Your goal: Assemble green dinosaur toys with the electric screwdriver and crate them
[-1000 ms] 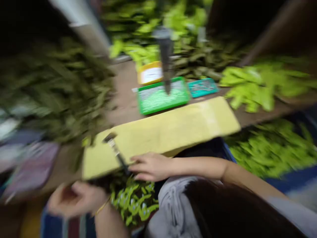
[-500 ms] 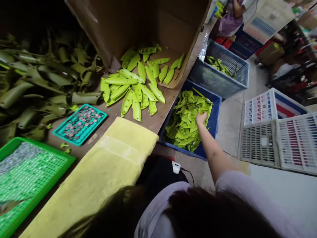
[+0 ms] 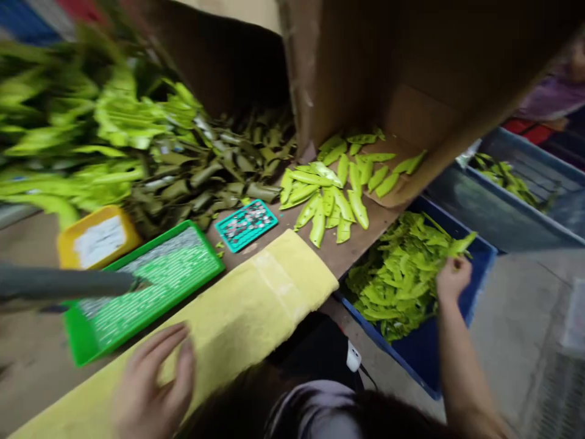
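Note:
My right hand (image 3: 452,279) is over the right side of a dark blue crate (image 3: 481,281), its fingers closed on a lime-green curved piece (image 3: 461,245) that sticks up and to the right. Below it the crate holds a heap of similar lime-green pieces (image 3: 397,280). My left hand (image 3: 155,378), blurred, hovers over a yellow padded board (image 3: 283,292), thumb and fingers apart with nothing between them. Beyond it, a green perforated tray (image 3: 159,311) carries small silvery parts. Loose lime-green leaf-shaped pieces (image 3: 320,195) lie spread before an open cardboard box (image 3: 411,116).
A teal tray (image 3: 247,225) holds small round parts. Olive curved pieces (image 3: 205,177) and lime-green pieces (image 3: 128,116) are piled at the left, near a yellow container (image 3: 130,228). A grey rod (image 3: 68,283) juts in from the left. A grey-blue crate (image 3: 507,213) stands behind the blue one.
My right hand has risen from the heap with a lime-green piece in it. My left hand has come into view over the yellow board. The camera has swung left.

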The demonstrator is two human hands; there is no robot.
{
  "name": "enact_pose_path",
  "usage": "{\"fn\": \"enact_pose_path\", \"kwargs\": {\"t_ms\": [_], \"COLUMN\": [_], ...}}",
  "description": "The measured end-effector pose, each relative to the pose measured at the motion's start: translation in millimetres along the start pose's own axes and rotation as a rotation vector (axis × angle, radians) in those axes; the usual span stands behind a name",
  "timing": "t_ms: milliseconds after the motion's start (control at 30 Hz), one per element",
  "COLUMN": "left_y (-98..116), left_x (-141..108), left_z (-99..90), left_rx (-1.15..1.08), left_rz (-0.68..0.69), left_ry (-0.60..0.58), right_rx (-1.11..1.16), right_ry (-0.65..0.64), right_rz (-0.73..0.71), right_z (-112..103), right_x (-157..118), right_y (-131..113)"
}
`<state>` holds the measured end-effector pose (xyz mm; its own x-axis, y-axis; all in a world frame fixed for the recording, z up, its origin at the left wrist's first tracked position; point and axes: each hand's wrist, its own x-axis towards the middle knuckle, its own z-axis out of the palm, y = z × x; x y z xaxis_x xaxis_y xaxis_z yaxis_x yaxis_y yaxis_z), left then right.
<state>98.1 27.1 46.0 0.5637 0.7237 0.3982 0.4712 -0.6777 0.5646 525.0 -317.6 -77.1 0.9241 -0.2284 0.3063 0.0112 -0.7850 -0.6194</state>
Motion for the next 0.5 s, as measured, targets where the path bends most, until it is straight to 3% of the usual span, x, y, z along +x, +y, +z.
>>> {"fn": "enact_pose_path", "kwargs": {"t_ms": [33, 100, 200, 267, 300, 367, 400, 467, 500], "left_y": [6.1, 23.8, 46.5, 46.5, 41.0, 21.8, 10.5, -9.8, -17.3], "left_x": [-0.7, 2.8, 14.2, 19.3, 20.2, 19.1, 17.2, 11.5, 8.1], "left_z": [10.8, 36.8, 70.5, 79.5, 79.4, 72.7, 67.5, 57.1, 52.9], "left_rx": [-0.093, -0.409, -1.067, -1.289, -1.317, -1.281, -1.264, -1.261, -1.274], "left_rz": [-0.037, -0.183, -0.479, -0.701, -0.816, -1.021, -1.094, -1.186, -1.206], "left_ry": [-0.042, -0.254, -0.543, -0.529, -0.459, -0.269, -0.185, -0.075, -0.056], "right_rx": [0.057, 0.191, 0.431, 0.426, 0.409, 0.427, 0.372, 0.140, 0.093], "right_ry": [0.018, -0.010, -0.376, -0.644, -0.795, -1.029, -1.073, -0.990, -0.975], "right_rz": [-0.080, -0.333, -1.209, -1.587, -1.690, -1.697, -1.571, -1.296, -1.256], "right_z": [-10.3, -29.6, -45.2, -37.0, -26.2, 5.9, 24.9, 61.3, 76.2], "right_x": [-6.6, -32.4, -96.3, -138.3, -154.3, -172.9, -176.6, -178.3, -178.7], "right_y": [-17.3, -62.0, -146.5, -204.3, -230.9, -276.2, -294.2, -320.4, -328.6]}}
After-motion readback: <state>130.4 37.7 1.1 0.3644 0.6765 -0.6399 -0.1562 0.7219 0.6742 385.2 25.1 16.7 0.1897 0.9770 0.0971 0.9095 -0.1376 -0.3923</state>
